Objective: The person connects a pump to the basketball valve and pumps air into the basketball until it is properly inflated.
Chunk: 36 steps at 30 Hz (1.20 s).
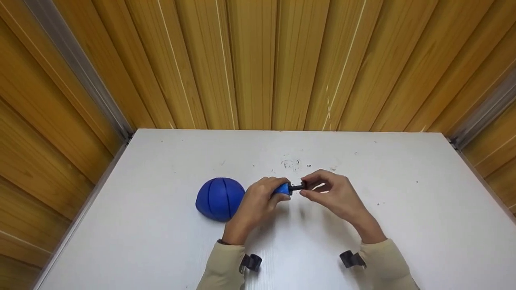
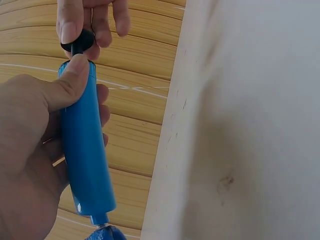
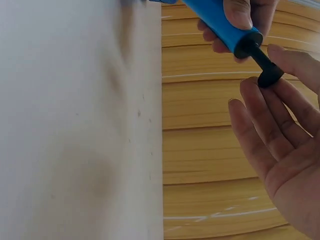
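Observation:
My left hand [image 1: 256, 199] grips the barrel of a blue hand pump [image 2: 87, 155], its thumb lying along the top end in the left wrist view. A short black rod sticks out of that end. My right hand [image 1: 338, 197] pinches the black plunger handle [image 3: 270, 76] between thumb and fingers. Left of the left hand, a blue ball [image 1: 217, 199] with dark seams rests on the table, partly covered by the hand; it looks not fully round. At the bottom of the left wrist view, the pump's nozzle end meets a blue surface of the ball [image 2: 107, 233].
The white tabletop [image 1: 141, 241] bears small dark marks near its middle. Yellow wood-look panels [image 1: 254, 64] stand behind and at both sides, with grey metal posts at the corners. A black wrist mount [image 1: 252, 262] sits on each sleeve.

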### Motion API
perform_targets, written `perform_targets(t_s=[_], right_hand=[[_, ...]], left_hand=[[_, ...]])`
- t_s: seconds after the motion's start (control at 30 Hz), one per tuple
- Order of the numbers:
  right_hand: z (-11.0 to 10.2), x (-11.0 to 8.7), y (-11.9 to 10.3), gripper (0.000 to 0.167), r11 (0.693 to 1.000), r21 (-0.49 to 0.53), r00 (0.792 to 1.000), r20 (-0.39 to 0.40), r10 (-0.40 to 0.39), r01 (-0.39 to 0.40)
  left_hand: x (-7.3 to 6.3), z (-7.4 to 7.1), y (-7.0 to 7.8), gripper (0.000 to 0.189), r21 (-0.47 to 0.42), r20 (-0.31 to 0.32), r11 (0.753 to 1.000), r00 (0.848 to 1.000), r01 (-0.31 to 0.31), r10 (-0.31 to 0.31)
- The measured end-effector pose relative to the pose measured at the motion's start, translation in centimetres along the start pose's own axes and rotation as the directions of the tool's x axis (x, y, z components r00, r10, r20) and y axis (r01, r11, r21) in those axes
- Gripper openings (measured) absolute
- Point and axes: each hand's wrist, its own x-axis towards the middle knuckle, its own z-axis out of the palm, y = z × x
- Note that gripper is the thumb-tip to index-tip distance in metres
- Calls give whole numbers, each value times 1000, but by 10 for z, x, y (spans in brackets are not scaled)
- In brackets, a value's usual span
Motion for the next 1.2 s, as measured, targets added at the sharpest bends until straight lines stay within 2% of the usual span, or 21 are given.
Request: perform_targets(t_s=[0.1,0.23,0.37,0.47,0.6,0.73,0.87,1.0,1.1,1.2], right_hand=[[-18,-4,-7,27,999,-45,999,-28,-25,23],[-42,-11,-13,28,997,-70,996,-89,-18,11],[-54,-16,-13,28,998,-56,992,-124,4,-11],[-49,-13,-12,27,998,-38,992,-121,37,-42],[-26,-5,-5,24,997,-44,993,-102,58,-63],[3,1,3,20,999,-48,998,-63,11,-14],[18,3,7,21,999,-29,998,-51,-24,23],[11,0,6,24,998,-29,998,-25,-57,56],[-6,-3,1,25,992,-75,994,-7,-105,105],[-26,-6,-4,26,990,-101,993,-42,-106,102]], left_hand=[[1,-1,-1,28,-12,-20,1000,1000,-6,6],[1,-3,-3,28,-13,-40,1000,999,4,-4],[1,-3,-3,27,-19,-35,1000,999,18,-19],[1,-2,-1,27,-4,-31,1000,999,13,-13],[0,2,2,29,75,-40,997,999,-19,22],[0,8,3,31,153,-45,986,997,-60,68],[0,9,3,30,146,-39,987,996,-69,75],[0,6,1,29,61,-23,997,998,-49,50],[0,2,-1,29,13,-26,999,999,-45,46],[-1,-2,-4,30,0,-53,999,998,-41,41]])
